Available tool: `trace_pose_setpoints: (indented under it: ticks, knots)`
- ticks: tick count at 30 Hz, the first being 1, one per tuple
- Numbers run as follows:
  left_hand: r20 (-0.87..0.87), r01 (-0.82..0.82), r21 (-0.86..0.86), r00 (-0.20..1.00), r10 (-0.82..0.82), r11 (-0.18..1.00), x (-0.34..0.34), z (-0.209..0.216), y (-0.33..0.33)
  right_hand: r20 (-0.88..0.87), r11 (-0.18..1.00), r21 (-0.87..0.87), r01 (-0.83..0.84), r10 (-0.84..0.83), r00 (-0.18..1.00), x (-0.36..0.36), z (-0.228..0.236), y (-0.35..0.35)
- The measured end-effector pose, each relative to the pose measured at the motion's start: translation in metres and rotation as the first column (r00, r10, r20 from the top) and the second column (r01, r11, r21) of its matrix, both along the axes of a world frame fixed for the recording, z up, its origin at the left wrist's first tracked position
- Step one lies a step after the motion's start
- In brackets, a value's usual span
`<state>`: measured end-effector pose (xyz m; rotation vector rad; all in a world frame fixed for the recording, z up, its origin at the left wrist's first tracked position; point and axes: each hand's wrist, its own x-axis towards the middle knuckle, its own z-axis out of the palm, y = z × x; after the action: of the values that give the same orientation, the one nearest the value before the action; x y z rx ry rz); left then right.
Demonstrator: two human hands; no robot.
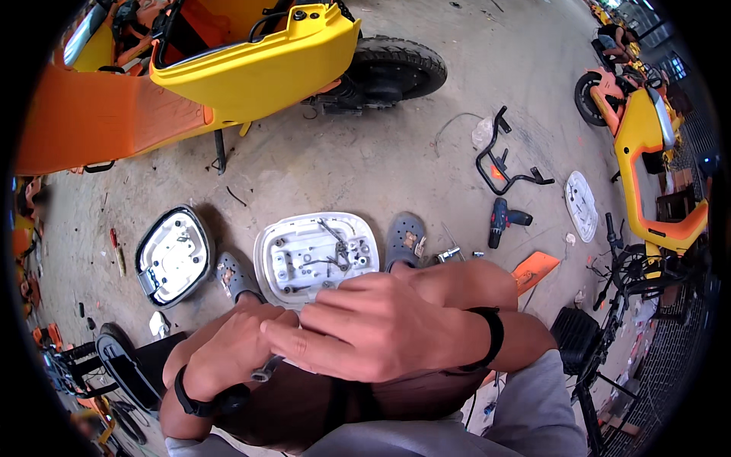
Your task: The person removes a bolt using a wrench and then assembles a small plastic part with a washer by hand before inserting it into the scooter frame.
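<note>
Close together above my lap, my left hand [242, 335] and my right hand [356, 326] both have their fingers curled in. A small dark metal part [266, 371] with a rounded end sticks out below the left fingers. The rest of it is hidden, and I cannot make out whether the right fingers grip it too. Just beyond my hands, between my feet, a white plastic cover [266, 259] lies hollow side up like a tray. Loose metal hardware [336, 247], bolts and small fittings among it, rests inside the cover.
Left of my feet lies another white cover with a black rim [177, 255]. To the right are a cordless drill [499, 222], a bent black tube frame [487, 164], an orange panel [536, 270] and a white plate [581, 206]. A yellow-orange scooter [259, 76] stands ahead.
</note>
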<state>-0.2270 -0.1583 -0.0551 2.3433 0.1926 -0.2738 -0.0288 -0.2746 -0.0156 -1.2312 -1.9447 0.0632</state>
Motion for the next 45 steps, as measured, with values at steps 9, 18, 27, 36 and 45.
trace_pose_setpoints:
  ticks: [9, 18, 27, 36, 45]
  knots:
    - [-0.177, 0.116, 0.227, 0.981, -0.076, 0.967, -0.010, 0.007, -0.005, 0.057, 0.943, 0.252, -0.218, 0.210, 0.976, -0.033, 0.005, -0.009]
    - [-0.241, 0.176, 0.263, 0.964, -0.112, 0.948, -0.018, 0.008, 0.008, -0.092, 0.913, 0.352, -0.206, 0.253, 0.963, -0.031, 0.001, 0.003]
    - [-0.125, 0.100, 0.289, 0.990, -0.066, 0.952, -0.020, 0.005, 0.000, -0.187, 0.939, 0.153, -0.307, 0.333, 0.924, -0.026, 0.003, -0.011]
    - [0.083, -0.063, 0.328, 0.996, 0.037, 0.943, -0.024, 0.001, 0.010, 0.115, 0.903, -0.387, -0.186, 0.248, 0.962, -0.012, -0.023, 0.010]
    - [0.384, -0.542, -0.289, 0.689, 0.614, 0.789, -0.020, 0.020, 0.019, -0.240, 0.826, -0.555, 0.099, -0.272, 0.932, 0.009, -0.019, 0.020]
